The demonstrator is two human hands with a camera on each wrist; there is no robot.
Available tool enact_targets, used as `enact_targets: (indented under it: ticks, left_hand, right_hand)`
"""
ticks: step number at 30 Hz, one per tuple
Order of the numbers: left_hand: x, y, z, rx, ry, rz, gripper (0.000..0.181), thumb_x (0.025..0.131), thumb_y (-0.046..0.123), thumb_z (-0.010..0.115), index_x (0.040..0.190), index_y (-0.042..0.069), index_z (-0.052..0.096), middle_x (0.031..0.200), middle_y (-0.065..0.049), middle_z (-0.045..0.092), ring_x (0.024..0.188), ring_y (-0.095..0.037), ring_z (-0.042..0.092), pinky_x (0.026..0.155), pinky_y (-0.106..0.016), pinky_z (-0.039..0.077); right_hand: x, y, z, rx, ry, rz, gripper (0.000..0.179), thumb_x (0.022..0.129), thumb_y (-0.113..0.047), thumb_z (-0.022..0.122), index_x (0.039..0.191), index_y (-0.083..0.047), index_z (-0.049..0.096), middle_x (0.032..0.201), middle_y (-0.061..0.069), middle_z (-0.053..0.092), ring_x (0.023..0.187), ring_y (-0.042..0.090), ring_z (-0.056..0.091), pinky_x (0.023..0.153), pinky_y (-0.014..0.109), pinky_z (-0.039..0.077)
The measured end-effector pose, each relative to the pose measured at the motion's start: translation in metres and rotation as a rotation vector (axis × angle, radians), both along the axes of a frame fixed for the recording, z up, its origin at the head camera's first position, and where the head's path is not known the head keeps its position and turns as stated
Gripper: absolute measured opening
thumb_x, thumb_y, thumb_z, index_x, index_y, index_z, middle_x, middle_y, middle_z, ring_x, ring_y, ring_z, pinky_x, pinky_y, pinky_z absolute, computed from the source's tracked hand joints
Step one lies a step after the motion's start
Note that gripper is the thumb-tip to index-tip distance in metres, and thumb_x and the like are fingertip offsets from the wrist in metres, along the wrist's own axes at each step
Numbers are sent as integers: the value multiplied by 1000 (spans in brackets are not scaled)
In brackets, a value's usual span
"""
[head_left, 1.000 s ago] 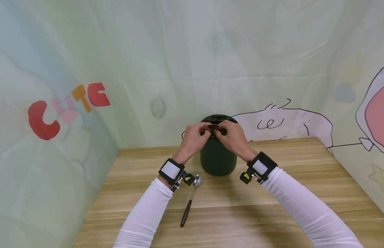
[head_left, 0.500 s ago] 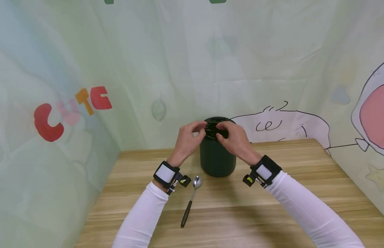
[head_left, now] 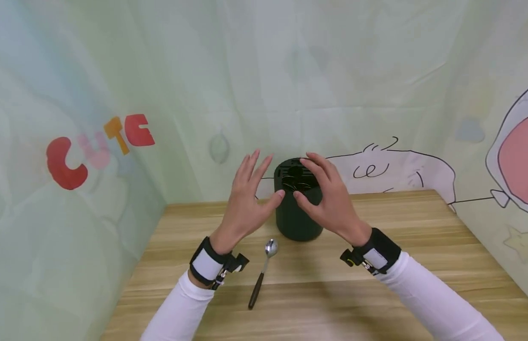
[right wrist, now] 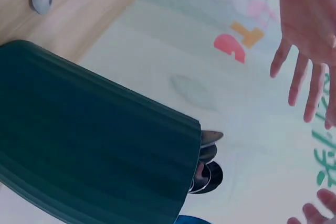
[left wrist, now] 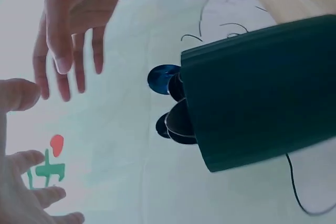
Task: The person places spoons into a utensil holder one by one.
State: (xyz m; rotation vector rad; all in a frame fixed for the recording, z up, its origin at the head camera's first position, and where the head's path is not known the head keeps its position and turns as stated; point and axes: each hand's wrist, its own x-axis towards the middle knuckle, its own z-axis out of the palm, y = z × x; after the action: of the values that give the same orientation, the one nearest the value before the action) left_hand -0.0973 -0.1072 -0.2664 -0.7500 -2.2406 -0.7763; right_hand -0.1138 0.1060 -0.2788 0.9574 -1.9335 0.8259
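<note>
A dark green ribbed utensil holder [head_left: 299, 220] stands upright near the back of the table, its top slotted. Several shiny rounded utensil ends [left wrist: 181, 121] poke out past its rim in both wrist views. My left hand [head_left: 247, 206] is raised at the holder's left with fingers spread, holding nothing. On the other side my right hand [head_left: 332, 199] is also spread and bare, its fingers overlapping the holder's right rim in the head view. A spoon [head_left: 256, 291] with a dark handle and metal bowl lies on the table in front of the holder, between my forearms.
The wood-grain table [head_left: 161, 284] ends at the back against a pale printed curtain [head_left: 264, 71], which also hangs at both sides. Each wrist wears a black strap with a small camera.
Both hands were together over the holder's top, pinching a dark shiny piece between them. They have let go and drawn apart with fingers opened out; the spoon has stayed put.
</note>
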Motion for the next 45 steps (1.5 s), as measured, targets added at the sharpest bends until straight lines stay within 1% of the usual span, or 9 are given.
enact_targets:
  ticks: [6,12,15,19,25,32,37,41,45]
  left_hand:
    - [26,-19,-26,-149,69,73,77,81,49,58,145,20,26,153,-9,10,135,-35,7,99,-67,17]
    - [50,-35,-62,-289,68,131,81,78,50,61,144,18,28,152,-14,11,134,-42,7,97,-71,17]
    - [60,-38,-79,-351,20,161,83,77,55,58,145,21,26,152,-14,12,134,-42,7,96,-71,19]
    - [69,-40,-96,-380,-84,161,85,77,59,59,145,23,24,152,-13,14,134,-41,8,95,-70,23]
    - [75,-42,-122,-394,-276,155,82,75,57,65,141,20,35,149,-12,23,129,-41,24,94,-62,33]
    - [76,-41,-147,-355,-498,143,73,74,44,73,133,11,45,137,-18,40,115,-36,45,79,-56,47]
    - [72,-35,-156,-350,-588,137,67,77,41,71,126,1,49,123,-19,51,103,-33,54,78,-52,48]
    - [68,-31,-162,-355,-649,130,57,77,37,72,117,0,54,109,-18,58,93,-29,56,71,-47,49]
    - [66,-30,-167,-343,-631,130,47,74,30,75,107,0,58,95,-12,60,81,-22,55,60,-39,46]
  right_hand:
    - [13,-11,-21,111,69,137,68,79,-28,68,137,-10,39,142,15,33,128,32,29,102,50,31]
    - [13,-21,-51,328,-37,177,86,74,-44,73,142,-14,30,149,12,21,133,33,18,105,53,23]
    - [13,-25,-67,457,-122,182,99,70,-56,72,146,-18,22,152,9,11,136,32,10,106,55,19]
    - [12,-33,-84,578,-231,184,107,67,-66,67,148,-21,12,153,6,3,137,29,4,106,56,16]
    - [9,-46,-110,674,-349,216,108,67,-65,66,148,-22,10,153,5,6,137,23,3,107,51,18]
    - [10,-57,-139,803,-398,190,91,72,-45,75,144,-20,27,145,5,32,132,22,25,106,49,24]
    - [10,-63,-148,847,-376,177,74,71,-39,77,134,-18,45,135,3,46,125,22,36,103,49,29]
    - [7,-68,-155,832,-337,207,59,70,-31,78,123,-17,55,121,-3,56,116,16,44,102,42,33]
    - [6,-69,-162,803,-341,237,45,71,-21,77,113,-16,61,107,-8,61,103,8,50,94,30,39]
